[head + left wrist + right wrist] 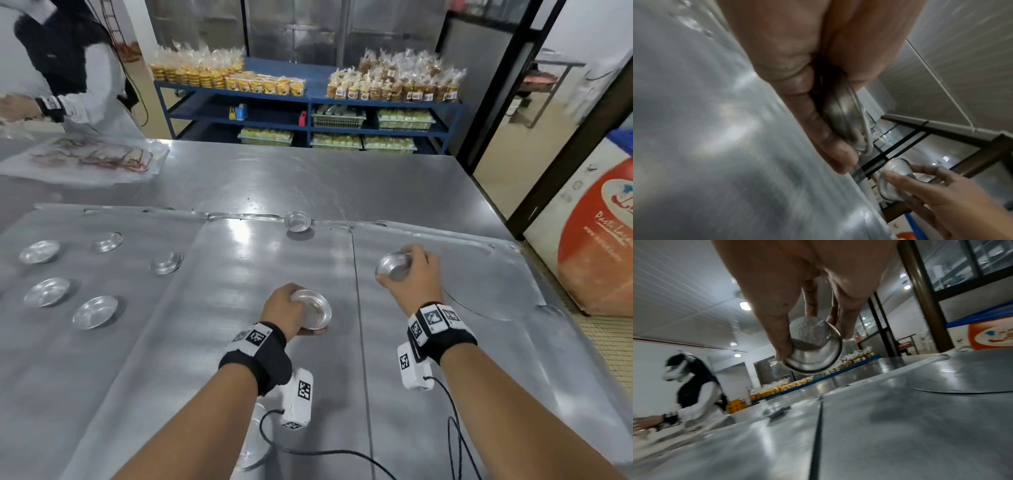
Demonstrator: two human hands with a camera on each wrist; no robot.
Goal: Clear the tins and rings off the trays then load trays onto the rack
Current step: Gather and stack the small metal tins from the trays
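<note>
Three flat metal trays lie side by side on the steel table: left tray [102, 359], middle tray [246, 260], right tray [486, 284]. My left hand [291, 305] grips a shallow round tin [313, 310] [840, 110] just above the middle tray. My right hand [411, 270] pinches a second tin [394, 266] [813, 345], tilted, in the air over the right tray. Several tins [94, 311] sit loose on the left tray. One tin [297, 222] [774, 408] stands at the middle tray's far edge. A round metal piece [253, 438] lies partly hidden under my left forearm.
Another person [68, 68] works over a plastic sheet [96, 159] at the table's far left. A blue shelf [308, 102] of packed goods stands behind the table. An orange and white container [596, 246] stands to the right, past the table edge.
</note>
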